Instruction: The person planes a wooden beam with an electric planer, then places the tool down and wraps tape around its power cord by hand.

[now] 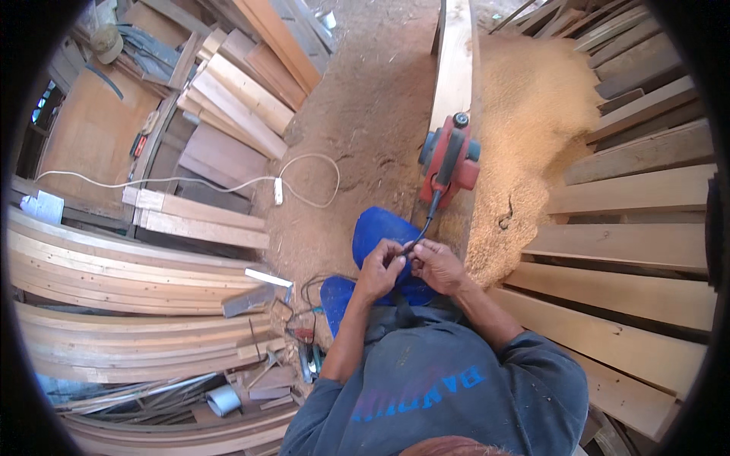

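Note:
A red electric planer (pixel 462 169) with a black handle rests on a long pale board (pixel 455 64). Its dark power cord (pixel 432 215) runs back toward me to my two hands, which meet above my blue-clad legs. My left hand (pixel 382 270) is closed, pinching the cord between thumb and fingers. Close beside it, my right hand (pixel 439 266) also pinches the cord with its fingertips. The exact spot between the fingers is partly hidden, so I cannot tell whether the cord is joined or damaged there.
Wood shavings (pixel 536 99) lie heaped right of the board. Planks (pixel 623 247) line the right side; curved timbers (pixel 114 273) are stacked left. A white extension cord with a socket (pixel 278 191) lies on the dirt floor. Hand tools (pixel 308 359) sit by my left leg.

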Tool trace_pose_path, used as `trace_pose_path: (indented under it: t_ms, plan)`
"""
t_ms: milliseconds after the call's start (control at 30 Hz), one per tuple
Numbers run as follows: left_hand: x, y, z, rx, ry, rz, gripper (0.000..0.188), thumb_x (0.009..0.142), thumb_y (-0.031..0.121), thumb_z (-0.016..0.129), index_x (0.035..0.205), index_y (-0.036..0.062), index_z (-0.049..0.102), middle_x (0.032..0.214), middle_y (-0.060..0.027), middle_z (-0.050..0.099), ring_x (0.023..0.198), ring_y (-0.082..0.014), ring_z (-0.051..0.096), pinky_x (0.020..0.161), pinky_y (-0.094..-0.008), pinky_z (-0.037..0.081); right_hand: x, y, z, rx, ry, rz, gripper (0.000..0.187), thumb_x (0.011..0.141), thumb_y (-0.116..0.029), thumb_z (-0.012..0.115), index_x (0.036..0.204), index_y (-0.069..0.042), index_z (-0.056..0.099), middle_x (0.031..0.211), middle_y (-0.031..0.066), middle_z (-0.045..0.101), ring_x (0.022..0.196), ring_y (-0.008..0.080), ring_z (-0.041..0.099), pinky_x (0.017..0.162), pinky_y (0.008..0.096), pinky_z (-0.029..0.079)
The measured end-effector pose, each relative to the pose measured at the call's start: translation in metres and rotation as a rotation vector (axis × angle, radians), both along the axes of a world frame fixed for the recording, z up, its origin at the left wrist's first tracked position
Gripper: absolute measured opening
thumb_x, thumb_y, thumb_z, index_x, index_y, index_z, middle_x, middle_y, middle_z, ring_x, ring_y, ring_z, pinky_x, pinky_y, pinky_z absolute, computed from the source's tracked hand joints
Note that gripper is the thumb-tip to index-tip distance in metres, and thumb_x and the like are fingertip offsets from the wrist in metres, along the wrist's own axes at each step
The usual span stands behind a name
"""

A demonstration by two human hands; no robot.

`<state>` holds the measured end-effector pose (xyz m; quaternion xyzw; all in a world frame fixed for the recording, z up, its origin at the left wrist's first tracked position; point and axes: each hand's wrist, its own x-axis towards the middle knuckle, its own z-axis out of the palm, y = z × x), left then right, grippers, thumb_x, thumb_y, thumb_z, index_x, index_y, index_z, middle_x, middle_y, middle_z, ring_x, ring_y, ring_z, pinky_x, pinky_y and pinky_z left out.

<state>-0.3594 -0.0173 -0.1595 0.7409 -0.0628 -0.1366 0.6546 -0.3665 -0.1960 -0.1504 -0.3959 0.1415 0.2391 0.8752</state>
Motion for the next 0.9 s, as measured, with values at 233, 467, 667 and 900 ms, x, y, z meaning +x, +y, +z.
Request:
trace_pose_path:
  t_ms: [233, 467, 667, 900]
  plan:
    - [0.000, -0.013, 0.030, 0.264, -0.150, 0.114, 0.021, 0.084, 0.014, 0.073, 0.096, 0.0021, 0.061, 0.085, -0.0112, 0.066, 0.077, -0.0209, 0.064, 0.072, -0.0347, 0.052, 0.018, -0.004, -0.018, -0.509, -0.280, 0.075, 0.023, 0.096, -0.021, 0.063, 0.083, -0.002, 0.067, 0.068, -0.0030, 0.055, 0.061, 0.0047, 0.047, 0.052, 0.0230, 0.037]
    - [0.014, -0.017, 0.022, 0.389, -0.270, 0.133, 0.016, 0.082, 0.014, 0.072, 0.085, 0.0027, 0.061, 0.082, -0.0140, 0.064, 0.078, -0.0323, 0.063, 0.070, -0.0421, 0.050, 0.024, -0.014, -0.027, -0.611, -0.356, 0.173, 0.022, 0.095, -0.021, 0.065, 0.088, -0.001, 0.068, 0.071, -0.0018, 0.058, 0.064, 0.0060, 0.051, 0.057, 0.0219, 0.040]
    - [0.014, -0.020, 0.022, 0.565, -0.390, 0.102, 0.010, 0.083, 0.014, 0.065, 0.084, 0.0049, 0.063, 0.083, -0.0161, 0.064, 0.081, -0.0367, 0.063, 0.072, -0.0462, 0.049, 0.021, -0.005, -0.030, -0.498, -0.255, 0.070, 0.022, 0.095, -0.022, 0.065, 0.088, -0.001, 0.066, 0.074, -0.0015, 0.059, 0.063, 0.0068, 0.050, 0.058, 0.0226, 0.042]
    - [0.010, -0.016, 0.023, 0.456, -0.226, 0.172, 0.014, 0.086, 0.016, 0.062, 0.082, 0.0025, 0.062, 0.078, -0.0190, 0.066, 0.076, -0.0376, 0.066, 0.068, -0.0452, 0.051, 0.021, -0.001, -0.019, -0.699, -0.300, 0.134, 0.022, 0.093, -0.023, 0.069, 0.084, -0.002, 0.065, 0.072, -0.0005, 0.060, 0.062, 0.0076, 0.052, 0.055, 0.0245, 0.043]
